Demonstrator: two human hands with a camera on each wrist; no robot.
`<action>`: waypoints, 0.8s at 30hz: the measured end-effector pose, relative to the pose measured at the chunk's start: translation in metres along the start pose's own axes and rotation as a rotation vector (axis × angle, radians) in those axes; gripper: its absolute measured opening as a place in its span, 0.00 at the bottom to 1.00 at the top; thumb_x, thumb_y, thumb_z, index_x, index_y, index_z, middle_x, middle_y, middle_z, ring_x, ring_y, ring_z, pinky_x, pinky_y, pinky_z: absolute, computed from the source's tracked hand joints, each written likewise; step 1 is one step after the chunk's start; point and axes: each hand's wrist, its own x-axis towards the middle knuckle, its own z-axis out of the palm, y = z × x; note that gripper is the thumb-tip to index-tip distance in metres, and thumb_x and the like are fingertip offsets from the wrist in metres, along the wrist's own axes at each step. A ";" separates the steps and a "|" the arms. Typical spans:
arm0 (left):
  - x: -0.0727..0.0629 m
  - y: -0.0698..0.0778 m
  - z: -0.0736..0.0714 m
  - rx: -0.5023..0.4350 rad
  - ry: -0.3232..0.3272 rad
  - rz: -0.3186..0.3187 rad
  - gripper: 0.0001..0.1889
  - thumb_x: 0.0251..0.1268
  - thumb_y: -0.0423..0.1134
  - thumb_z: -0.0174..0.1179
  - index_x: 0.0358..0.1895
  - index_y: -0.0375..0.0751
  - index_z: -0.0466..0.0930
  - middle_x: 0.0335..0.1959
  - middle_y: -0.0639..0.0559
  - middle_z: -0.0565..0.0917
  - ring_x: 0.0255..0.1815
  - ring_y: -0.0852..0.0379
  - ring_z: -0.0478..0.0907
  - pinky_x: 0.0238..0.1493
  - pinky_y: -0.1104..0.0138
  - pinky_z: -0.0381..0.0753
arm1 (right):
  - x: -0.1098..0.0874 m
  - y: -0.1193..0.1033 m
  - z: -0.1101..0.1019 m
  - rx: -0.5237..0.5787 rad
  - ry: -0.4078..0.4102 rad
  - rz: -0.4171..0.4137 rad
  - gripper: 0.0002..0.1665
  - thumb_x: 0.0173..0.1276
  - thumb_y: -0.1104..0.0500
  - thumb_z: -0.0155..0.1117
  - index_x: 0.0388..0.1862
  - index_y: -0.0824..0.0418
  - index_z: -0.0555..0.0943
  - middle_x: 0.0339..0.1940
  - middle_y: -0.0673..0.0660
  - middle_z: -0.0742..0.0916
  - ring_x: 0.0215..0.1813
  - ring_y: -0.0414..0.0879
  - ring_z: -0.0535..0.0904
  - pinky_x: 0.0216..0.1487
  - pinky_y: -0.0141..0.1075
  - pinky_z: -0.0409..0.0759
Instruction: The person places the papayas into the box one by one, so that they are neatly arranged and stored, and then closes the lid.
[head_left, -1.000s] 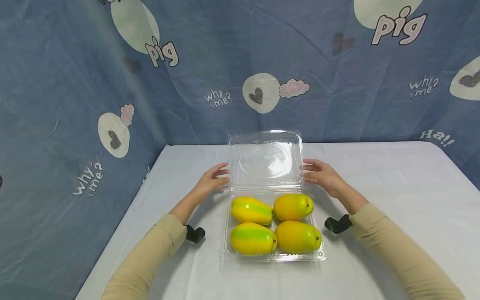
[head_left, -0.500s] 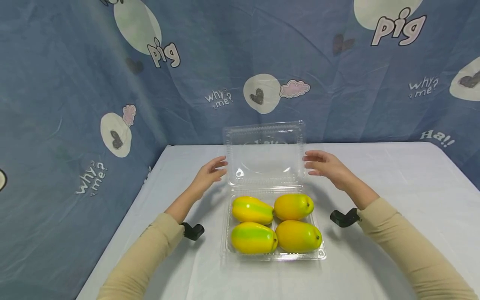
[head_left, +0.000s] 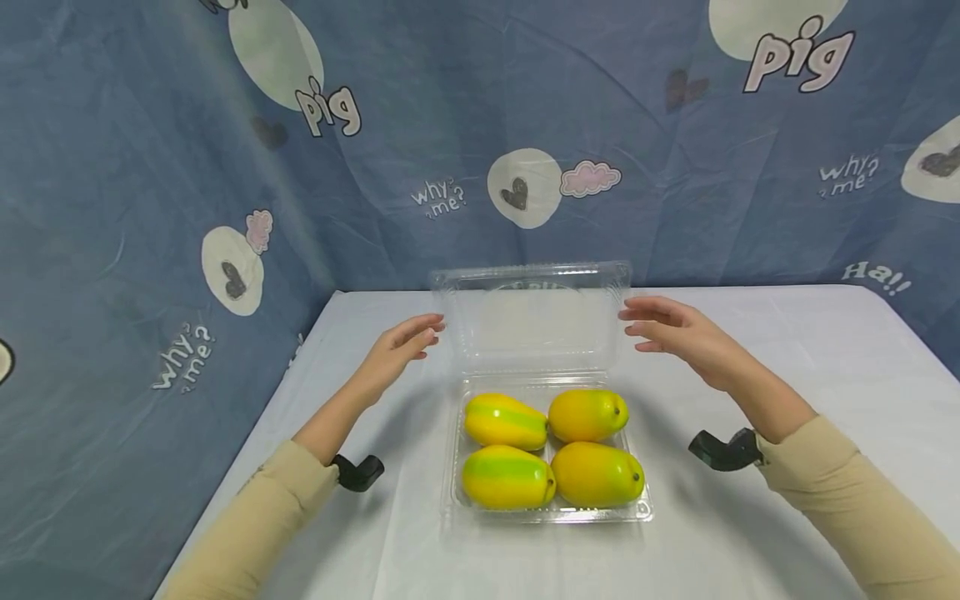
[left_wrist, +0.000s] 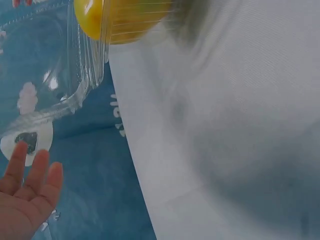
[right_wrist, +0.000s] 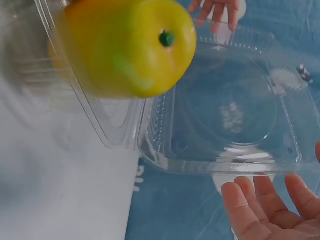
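Observation:
A clear plastic clamshell box point(head_left: 555, 515) sits on the table, holding several yellow-green papayas point(head_left: 510, 477). Its hinged lid point(head_left: 532, 325) stands raised at the back, its top edge leaning toward me. My left hand point(head_left: 401, 350) is left of the lid, fingers loosely extended toward its side edge; in the left wrist view, a gap shows between the fingertips and the lid point(left_wrist: 55, 55). My right hand point(head_left: 678, 333) mirrors it on the right, and in the right wrist view its fingertips point(right_wrist: 232, 192) are close by the lid's edge. Neither hand grips anything.
A white cloth covers the table point(head_left: 772, 358). Behind and to the left hangs a blue printed curtain point(head_left: 420, 100). Black wrist mounts point(head_left: 360, 472) stick out below both sleeves.
The lid has swung up from leaning back to tilting forward. Both hands have moved outward, away from its sides. The box base and papayas have stayed put.

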 end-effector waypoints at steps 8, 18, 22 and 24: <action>-0.014 -0.001 -0.005 -0.062 -0.043 0.045 0.24 0.71 0.48 0.46 0.62 0.36 0.67 0.58 0.38 0.74 0.56 0.44 0.73 0.57 0.53 0.70 | -0.023 -0.001 0.005 -0.006 0.008 -0.030 0.32 0.71 0.50 0.50 0.67 0.66 0.59 0.66 0.65 0.67 0.50 0.29 0.73 0.49 0.27 0.76; -0.045 -0.003 -0.003 0.036 -0.083 0.082 0.22 0.71 0.47 0.45 0.58 0.35 0.72 0.55 0.40 0.77 0.52 0.47 0.76 0.51 0.67 0.74 | -0.057 0.009 0.029 0.032 0.119 -0.100 0.21 0.74 0.52 0.45 0.56 0.66 0.70 0.46 0.49 0.79 0.39 0.42 0.78 0.42 0.31 0.79; -0.060 -0.005 -0.002 0.044 -0.121 0.083 0.21 0.72 0.45 0.44 0.57 0.34 0.73 0.51 0.39 0.79 0.47 0.49 0.78 0.50 0.68 0.75 | -0.071 0.012 0.037 0.061 0.113 -0.176 0.13 0.74 0.57 0.44 0.48 0.61 0.74 0.39 0.45 0.81 0.36 0.44 0.79 0.41 0.32 0.80; -0.066 -0.007 -0.001 0.037 -0.133 0.086 0.20 0.72 0.44 0.44 0.57 0.33 0.73 0.51 0.39 0.79 0.47 0.51 0.78 0.50 0.69 0.74 | -0.077 0.013 0.039 0.054 0.110 -0.191 0.13 0.74 0.58 0.43 0.48 0.61 0.74 0.38 0.47 0.81 0.35 0.44 0.80 0.41 0.31 0.79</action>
